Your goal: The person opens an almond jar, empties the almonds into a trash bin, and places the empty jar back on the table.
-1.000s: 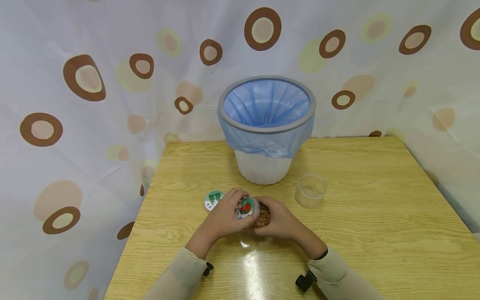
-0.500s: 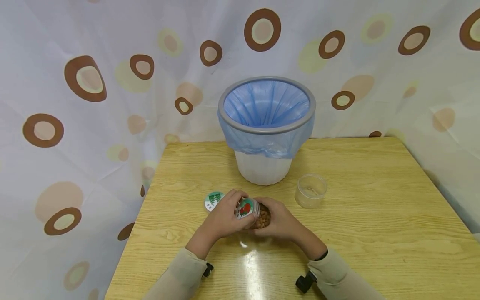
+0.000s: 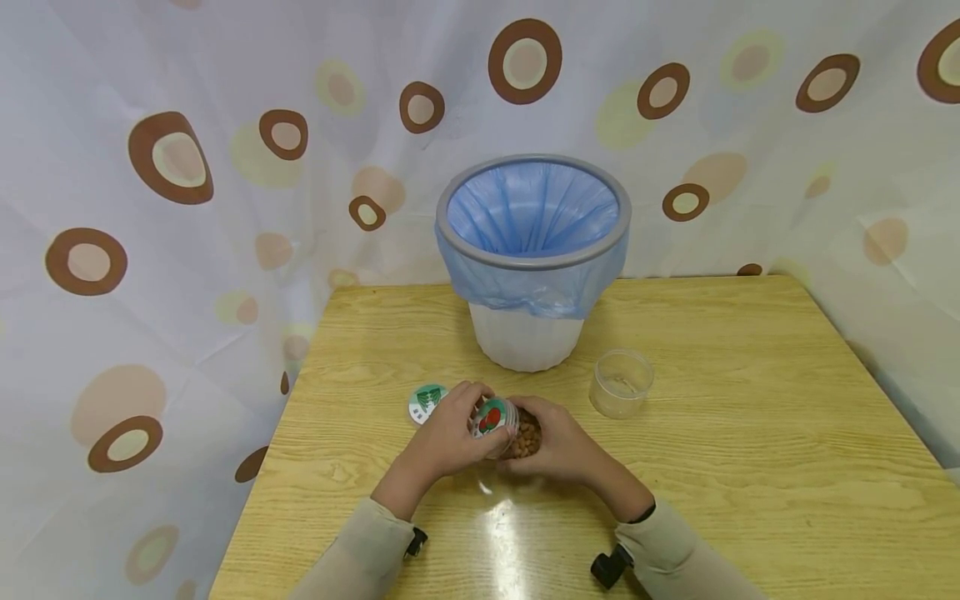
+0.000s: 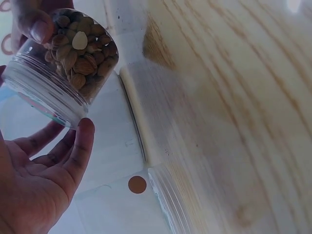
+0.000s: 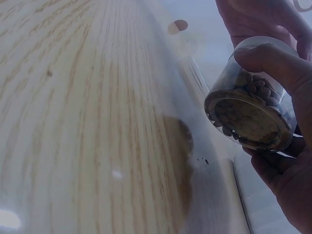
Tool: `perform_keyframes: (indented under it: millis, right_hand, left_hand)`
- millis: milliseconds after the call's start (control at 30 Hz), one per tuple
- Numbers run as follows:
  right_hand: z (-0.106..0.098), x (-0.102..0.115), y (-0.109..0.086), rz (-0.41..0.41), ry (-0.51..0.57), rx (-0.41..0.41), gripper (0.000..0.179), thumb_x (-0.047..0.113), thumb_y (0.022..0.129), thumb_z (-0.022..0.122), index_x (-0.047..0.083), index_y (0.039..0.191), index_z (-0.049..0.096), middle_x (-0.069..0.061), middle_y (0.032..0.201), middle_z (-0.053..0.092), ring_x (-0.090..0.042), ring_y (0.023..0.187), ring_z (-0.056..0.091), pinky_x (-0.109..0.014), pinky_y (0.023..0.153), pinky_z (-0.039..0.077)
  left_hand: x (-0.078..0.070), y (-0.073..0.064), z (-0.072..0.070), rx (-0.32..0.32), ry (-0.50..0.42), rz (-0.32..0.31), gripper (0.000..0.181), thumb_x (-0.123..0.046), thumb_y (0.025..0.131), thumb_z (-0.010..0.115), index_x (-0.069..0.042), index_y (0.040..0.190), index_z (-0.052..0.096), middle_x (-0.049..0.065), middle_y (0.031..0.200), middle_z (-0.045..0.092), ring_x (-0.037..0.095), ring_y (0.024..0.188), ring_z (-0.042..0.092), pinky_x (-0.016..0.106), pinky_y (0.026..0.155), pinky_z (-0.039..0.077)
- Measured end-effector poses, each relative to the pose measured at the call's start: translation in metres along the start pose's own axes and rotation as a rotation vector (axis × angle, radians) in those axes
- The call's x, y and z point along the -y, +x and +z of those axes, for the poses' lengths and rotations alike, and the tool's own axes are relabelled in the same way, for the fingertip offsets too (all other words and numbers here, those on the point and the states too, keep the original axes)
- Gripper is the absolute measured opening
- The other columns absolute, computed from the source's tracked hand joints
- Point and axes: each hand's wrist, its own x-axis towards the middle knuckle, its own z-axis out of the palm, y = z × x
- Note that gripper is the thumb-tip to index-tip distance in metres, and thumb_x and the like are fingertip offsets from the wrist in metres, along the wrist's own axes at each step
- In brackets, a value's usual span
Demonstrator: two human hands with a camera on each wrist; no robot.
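Both hands hold a clear plastic jar (image 4: 85,53) of brown nuts that look like almonds, tilted on its side above the table. My left hand (image 3: 447,429) grips its screw lid (image 3: 493,417), which bears a red tomato picture on green and white. The lid sits on the jar's mouth. My right hand (image 3: 558,442) is wrapped round the jar body, thumb on one side and fingers on the other. In the right wrist view the jar's round base (image 5: 246,122) faces the camera, with nuts showing through.
A second lid (image 3: 427,403) with a green vegetable picture lies left of the hands, partly covered. An uncovered clear container (image 3: 622,383) with small bits inside stands to the right. Behind is a white bin (image 3: 525,333) with a blue liner. A patterned curtain (image 3: 285,67) backs the wooden table (image 3: 750,467).
The hands and jar stay in almost the same place. The left fingers shift very slightly on the lid.
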Motion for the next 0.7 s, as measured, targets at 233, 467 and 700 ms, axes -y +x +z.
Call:
perform_keyframes:
  millis: [233,467,700]
  right_hand:
    - [0.0005,0.0005,0.0004,0.016,0.005,0.004,0.081,0.033,0.078,0.097,0.019,0.148,0.059,-0.001,0.138,0.067,-0.016,0.121,0.067,-0.034,0.096,0.059]
    - [-0.0006,0.0029,0.0001,0.008,-0.007,-0.001,0.081,0.036,0.079,0.096,0.015,0.148,0.058,-0.004,0.137,0.068,-0.019,0.118,0.068,-0.034,0.094,0.06]
    - [-0.0016,0.0063,-0.0012,0.005,-0.005,0.002,0.082,0.036,0.081,0.095,0.014,0.15,0.057,-0.004,0.139,0.066,-0.021,0.12,0.068,-0.035,0.094,0.06]
  left_hand:
    - [0.0015,0.0007,-0.0003,-0.003,-0.008,-0.001,0.044,-0.051,0.096,0.07,-0.017,0.123,0.064,0.004,0.11,0.065,0.013,0.091,0.058,0.029,0.074,0.053]
    - [0.0015,0.0015,-0.001,-0.005,-0.008,0.0,0.045,-0.053,0.097,0.07,-0.015,0.121,0.065,0.007,0.105,0.065,0.014,0.086,0.057,0.028,0.071,0.051]
    - [0.0016,0.002,-0.0009,-0.027,-0.014,-0.009,0.045,-0.055,0.097,0.07,-0.015,0.116,0.067,0.0,0.098,0.064,0.015,0.083,0.059,0.028,0.068,0.052]
